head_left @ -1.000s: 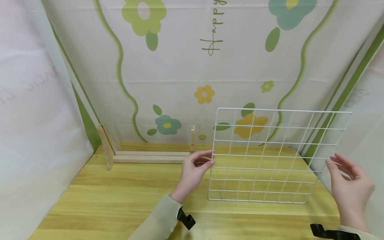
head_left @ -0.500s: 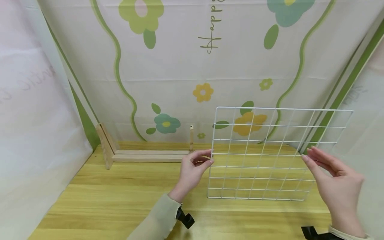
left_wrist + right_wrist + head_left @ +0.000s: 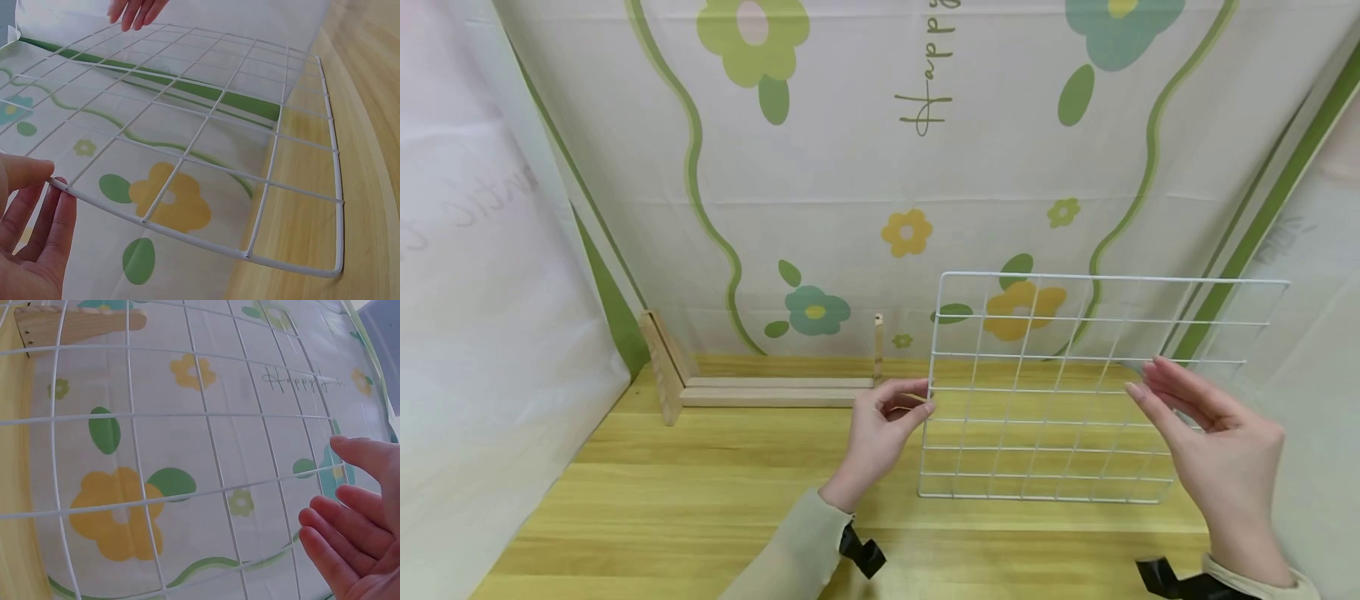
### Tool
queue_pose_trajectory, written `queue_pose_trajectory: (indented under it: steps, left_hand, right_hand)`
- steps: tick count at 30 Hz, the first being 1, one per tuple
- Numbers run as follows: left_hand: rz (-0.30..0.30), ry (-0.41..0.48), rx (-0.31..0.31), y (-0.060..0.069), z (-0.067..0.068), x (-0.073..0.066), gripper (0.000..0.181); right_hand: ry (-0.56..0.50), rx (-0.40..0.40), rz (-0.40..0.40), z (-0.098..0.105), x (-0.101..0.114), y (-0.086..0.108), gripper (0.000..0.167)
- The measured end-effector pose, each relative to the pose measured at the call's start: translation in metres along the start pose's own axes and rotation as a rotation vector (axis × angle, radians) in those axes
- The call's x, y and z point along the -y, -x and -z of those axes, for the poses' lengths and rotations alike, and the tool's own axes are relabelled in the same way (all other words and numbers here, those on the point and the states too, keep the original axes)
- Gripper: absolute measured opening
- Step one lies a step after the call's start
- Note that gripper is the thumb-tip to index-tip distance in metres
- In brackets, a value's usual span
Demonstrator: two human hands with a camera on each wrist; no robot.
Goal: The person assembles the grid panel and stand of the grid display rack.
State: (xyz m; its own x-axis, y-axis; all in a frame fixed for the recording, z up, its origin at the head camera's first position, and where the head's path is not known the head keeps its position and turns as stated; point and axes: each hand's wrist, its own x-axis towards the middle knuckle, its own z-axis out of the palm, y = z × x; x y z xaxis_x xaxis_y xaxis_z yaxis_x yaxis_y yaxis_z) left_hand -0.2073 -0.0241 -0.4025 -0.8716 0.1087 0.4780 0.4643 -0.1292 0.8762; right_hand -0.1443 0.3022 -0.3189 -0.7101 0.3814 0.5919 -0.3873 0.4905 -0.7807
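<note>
A white wire grid panel [image 3: 1055, 390] stands upright on its lower edge on the wooden tabletop [image 3: 715, 517]. My left hand [image 3: 882, 437] pinches the panel's left side wire between thumb and fingers, a grip that the left wrist view also shows close up on the hand [image 3: 37, 219]. My right hand [image 3: 1221, 458] hovers in front of the panel's right part, thumb and fingers apart. In the right wrist view that hand [image 3: 359, 531] holds nothing; whether a fingertip touches the wire is hard to tell.
Behind my left hand lies a pale wooden frame [image 3: 778, 393] with a slanted end piece [image 3: 664, 371] at its left and a thin upright [image 3: 878, 346] at its right. A flower-printed cloth [image 3: 820, 167] hangs at the back, and white cloth [image 3: 497, 275] closes the left side.
My right hand has moved left from beside the panel's right edge to in front of it. The left hand keeps its pinch, and the panel has barely moved.
</note>
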Motion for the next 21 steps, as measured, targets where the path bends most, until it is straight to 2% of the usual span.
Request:
queue_pose_trajectory:
  steps: [4,6,11,18,21]
  left_hand:
    - [-0.008,0.0,0.003,0.0,0.0,0.001,0.024]
    - [-0.011,-0.002,0.002,0.001,0.0,0.001,0.023]
    - [-0.008,-0.003,-0.003,0.002,-0.001,0.002,0.022]
    - [-0.007,-0.001,-0.008,0.002,-0.002,0.002,0.022]
    - [-0.01,0.0,-0.007,0.002,-0.002,0.002,0.023]
  right_hand:
    - [-0.123,-0.008,-0.037,-0.002,0.006,-0.005,0.043]
    - [-0.218,-0.02,-0.055,-0.003,0.009,-0.008,0.043]
    - [-0.336,-0.047,-0.076,-0.002,0.01,-0.018,0.044]
    - [-0.269,-0.095,-0.051,0.002,0.006,-0.031,0.042]
    - [-0.227,-0.107,-0.073,0.003,0.003,-0.036,0.042]
